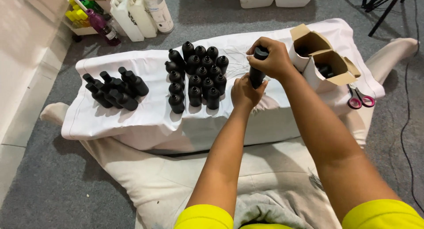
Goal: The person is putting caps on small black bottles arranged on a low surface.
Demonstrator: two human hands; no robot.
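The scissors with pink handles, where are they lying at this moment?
In the head view the scissors lie at the right end of the white cloth, just below the open cardboard box, to the right of both hands.

Grey carpet floor (39, 176), pale wall (17, 43) left, white cloth-covered surface (132, 118).

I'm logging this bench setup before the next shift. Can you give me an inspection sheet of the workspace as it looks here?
Surface: low bench under a white cloth, wrinkled, on grey carpet.
Job's things: black bottle held upright; standing black bottles in rows; lying black bottles in a heap.
Clutter: two open cardboard boxes; pink-handled scissors at the bench's right end.
Hands: left hand grips the bottle's base; right hand covers its cap.
Cables: black cable on the carpet, right.
Surroundings: white jugs, coloured bottles, tripod legs.
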